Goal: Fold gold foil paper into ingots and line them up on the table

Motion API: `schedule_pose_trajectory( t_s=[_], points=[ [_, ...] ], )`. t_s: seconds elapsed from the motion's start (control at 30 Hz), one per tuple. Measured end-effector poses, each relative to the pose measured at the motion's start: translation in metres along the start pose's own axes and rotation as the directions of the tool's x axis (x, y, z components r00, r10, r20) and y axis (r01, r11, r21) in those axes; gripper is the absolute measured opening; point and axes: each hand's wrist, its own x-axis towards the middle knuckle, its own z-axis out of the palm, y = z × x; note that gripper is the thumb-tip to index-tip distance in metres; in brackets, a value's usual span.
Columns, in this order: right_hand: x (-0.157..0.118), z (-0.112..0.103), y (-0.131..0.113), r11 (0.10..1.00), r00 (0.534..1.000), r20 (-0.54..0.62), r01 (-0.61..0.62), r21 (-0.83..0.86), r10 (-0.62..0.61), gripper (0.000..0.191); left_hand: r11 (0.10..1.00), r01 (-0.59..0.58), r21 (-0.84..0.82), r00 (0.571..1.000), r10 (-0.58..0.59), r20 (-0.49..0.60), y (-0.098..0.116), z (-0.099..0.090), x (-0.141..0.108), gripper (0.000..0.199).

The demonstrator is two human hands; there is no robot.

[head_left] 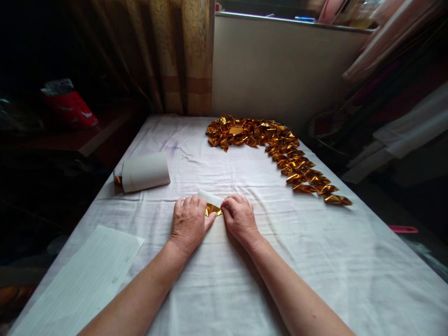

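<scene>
Red container: a red cylindrical container with white markings [72, 109] sits on a dark brown wooden ledge [108, 125], beside the desk
Lined sheet: a pale rectangular paper sheet with fine parallel lines [86, 273] lies on the white cloth-covered desk [315, 270], part of it hidden by the left forearm
Curled roll: a white curved paper-like roll [147, 171] lies farther out, dark gold foil showing at its left end; contents otherwise not visible
Left hand: the left hand [189, 219] rests over the left part of the foil piece, fingers close together and bent downward, thumb at the near edge, pressing it
Foil piece: a small, shiny gold foil piece [212, 209] lies low on the desk between the hands; a plain white strip [209, 197] shows just beyond, whether attached cannot be told
Handling: judged light, thin, slippery on its gold face and easily creased; best held by its ends and edges, with light pressure
Right hand: the right hand [241, 217] has thumb and forefinger pinching the right end of the foil piece, remaining fingers curled together
Folded pieces: numerous pointed gold foil folded pieces [254, 132] lie bunched at the far edge, a row trailing nearer on the right
</scene>
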Motion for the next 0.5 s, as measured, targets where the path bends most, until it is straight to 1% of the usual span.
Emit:
schedule_pose_trajectory(
  t_s=[0.27, 0.43, 0.5],
  points=[
    [-0.0004, 0.0002, -0.0008, 1.000, 1.000, -0.016, 0.003, -0.031, -0.004, 0.009, 1.000, -0.009, 0.010, 1.000, 0.009, -0.013, -0.0003, -0.0003, -0.0002, 0.027],
    [-0.0032, -0.0017, -0.0033, 0.995, 0.995, -0.017, 0.097, -0.036, -0.098, 0.005, 1.000, -0.017, 0.008, 1.000, 0.017, -0.020, -0.0016, 0.0003, 0.0001, 0.029],
    [-0.0028, -0.0013, -0.0042, 0.994, 0.995, -0.014, 0.101, -0.033, -0.102, 0.003, 1.000, -0.022, 0.007, 0.999, 0.022, -0.025, -0.0020, 0.0007, 0.0000, 0.030]
  ],
)
